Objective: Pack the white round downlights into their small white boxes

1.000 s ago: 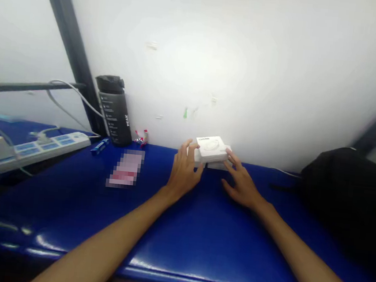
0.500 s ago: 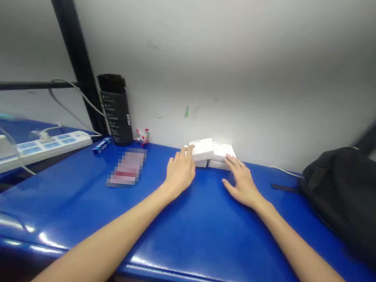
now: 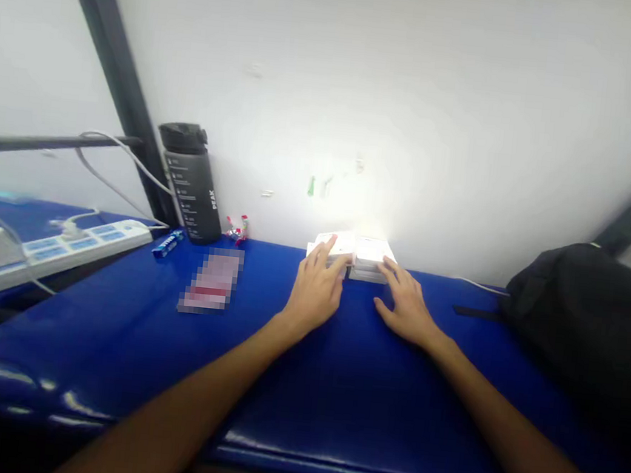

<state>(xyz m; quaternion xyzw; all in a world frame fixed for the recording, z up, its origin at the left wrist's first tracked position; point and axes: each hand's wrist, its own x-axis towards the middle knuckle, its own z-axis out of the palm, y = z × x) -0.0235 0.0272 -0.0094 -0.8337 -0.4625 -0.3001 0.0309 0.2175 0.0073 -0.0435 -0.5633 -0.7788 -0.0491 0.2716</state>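
Two stacks of small white boxes (image 3: 354,252) stand shut at the back of the blue bench (image 3: 366,405), their contents hidden. The left hand (image 3: 314,293) lies over the left stack, and the right hand (image 3: 406,305) touches the right stack with an open, wide grip; I cannot tell whether either hand is holding a box.

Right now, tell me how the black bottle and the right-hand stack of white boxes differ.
The black bottle stands tall and upright, while the right-hand stack of white boxes sits low, its boxes lying flat. The bottle is dark with white lettering; the stack is white. The person's right hand touches the stack, but no hand touches the bottle. Both sit on the blue tabletop by the white wall.
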